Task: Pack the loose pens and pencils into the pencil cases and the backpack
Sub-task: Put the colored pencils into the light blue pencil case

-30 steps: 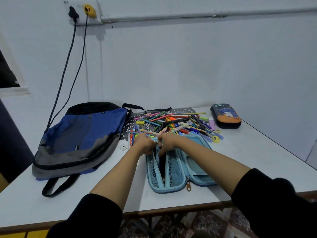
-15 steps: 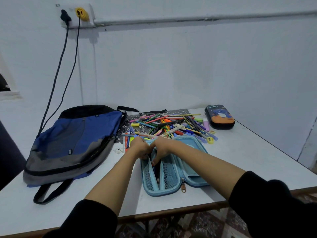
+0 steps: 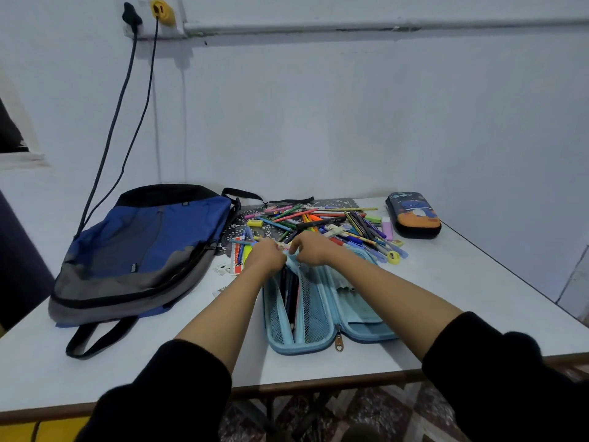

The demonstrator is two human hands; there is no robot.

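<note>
Left hand (image 3: 267, 255) and right hand (image 3: 314, 249) stay on the blue pencil case (image 3: 363, 314) — grips seemingly pinching its rim.

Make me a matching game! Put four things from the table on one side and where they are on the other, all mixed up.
1. backpack
2. open pencil case
3. shut pencil case
4. pile of pens

A. far right of the table
B. nearest the front edge
C. left side, lying flat
D. far middle, behind the open case

Pairs: 1-C, 2-B, 3-A, 4-D
</note>
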